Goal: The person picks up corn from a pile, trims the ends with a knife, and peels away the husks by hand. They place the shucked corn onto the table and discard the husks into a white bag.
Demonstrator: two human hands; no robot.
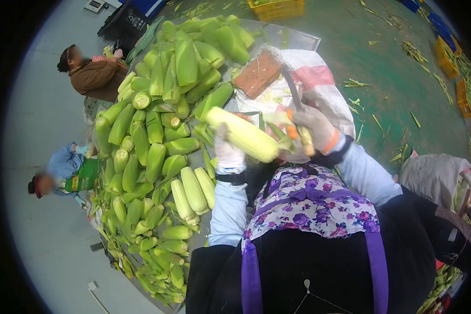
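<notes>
My left hand [228, 148], in a pale glove, is closed around a peeled pale-yellow ear of corn [243, 135] that slants down to the right. Strips of green husk [283, 137] hang at its lower right side. My right hand [315, 128], gloved with orange fingertips, grips a knife; its wooden handle [305, 141] shows below the fingers and the dark blade [291, 89] points away from me. Some motion blur covers both hands. Several stripped pale-green ears [189, 191] lie side by side left of my left forearm.
A big heap of unhusked corn [157, 131] covers the table to the left. A brick [257, 75] rests on a white woven sack [319, 83] ahead. Two people work across the heap. Yellow crates [278, 9] and husk scraps are on the green floor; a full sack [439, 175] stands right.
</notes>
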